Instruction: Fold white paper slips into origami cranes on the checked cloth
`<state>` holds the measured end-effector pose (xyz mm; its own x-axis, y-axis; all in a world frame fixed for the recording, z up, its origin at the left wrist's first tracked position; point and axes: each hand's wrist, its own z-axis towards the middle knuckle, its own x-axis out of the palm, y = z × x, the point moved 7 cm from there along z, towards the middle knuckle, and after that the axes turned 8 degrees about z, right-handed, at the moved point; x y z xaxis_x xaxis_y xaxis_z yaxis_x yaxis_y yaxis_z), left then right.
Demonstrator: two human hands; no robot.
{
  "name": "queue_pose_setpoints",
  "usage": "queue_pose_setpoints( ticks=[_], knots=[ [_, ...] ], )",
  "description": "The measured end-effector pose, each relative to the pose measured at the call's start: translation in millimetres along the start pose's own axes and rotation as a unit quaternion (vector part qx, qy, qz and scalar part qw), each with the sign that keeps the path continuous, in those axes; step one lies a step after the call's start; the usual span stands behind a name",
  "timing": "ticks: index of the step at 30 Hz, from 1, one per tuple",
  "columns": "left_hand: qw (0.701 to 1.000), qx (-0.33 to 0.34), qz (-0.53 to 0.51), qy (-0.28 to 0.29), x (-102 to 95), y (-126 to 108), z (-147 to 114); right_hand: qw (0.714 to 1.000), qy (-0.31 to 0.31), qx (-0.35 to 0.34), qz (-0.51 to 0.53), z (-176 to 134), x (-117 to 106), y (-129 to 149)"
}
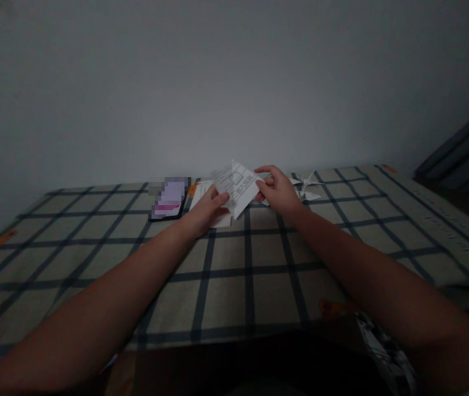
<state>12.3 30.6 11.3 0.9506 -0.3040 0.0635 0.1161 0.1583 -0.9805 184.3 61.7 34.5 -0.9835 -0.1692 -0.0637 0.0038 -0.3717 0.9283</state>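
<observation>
A folded sheet of printed paper (240, 190) is held up between my two hands above the table, its outline roughly a diamond with a point at the top. My left hand (210, 206) pinches its left side, thumb in front. On the right edge, my right hand (276, 190) grips the paper between thumb and fingers. Behind and below my left hand lie white paper sheets (221, 221), partly covered by the hand. Folded white paper figures (309, 195) with pointed tips rest just beyond my right hand.
A phone or tablet (170, 198), its screen blurred out, lies left of the papers. A checked cloth (226, 286) covers the table, which meets a plain wall (234, 82) at the back. Dark striped fabric (465, 143) rises at the far right.
</observation>
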Motion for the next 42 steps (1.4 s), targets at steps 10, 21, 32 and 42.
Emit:
queue_pose_setpoints(
  ticks=[10, 21, 32, 42],
  knots=[
    [0.983, -0.059, -0.122, -0.120, -9.1, 1.1, 3.9, 0.959, 0.044, -0.154, -0.234, -2.0, 1.4, 13.1],
    [0.981, -0.060, -0.169, -0.077, -5.2, 0.7, 5.5, 0.812, 0.179, -0.309, -0.462, -32.4, 35.4, 32.4],
    [1.000, 0.006, -0.023, 0.012, 5.4, -4.1, 0.2, 0.899, 0.124, -0.251, -0.337, -11.8, 19.8, 30.6],
    [0.993, 0.012, 0.091, -0.078, -6.0, -4.9, -0.6, 0.991, 0.012, -0.100, -0.092, -2.7, 3.5, 16.4]
  ],
)
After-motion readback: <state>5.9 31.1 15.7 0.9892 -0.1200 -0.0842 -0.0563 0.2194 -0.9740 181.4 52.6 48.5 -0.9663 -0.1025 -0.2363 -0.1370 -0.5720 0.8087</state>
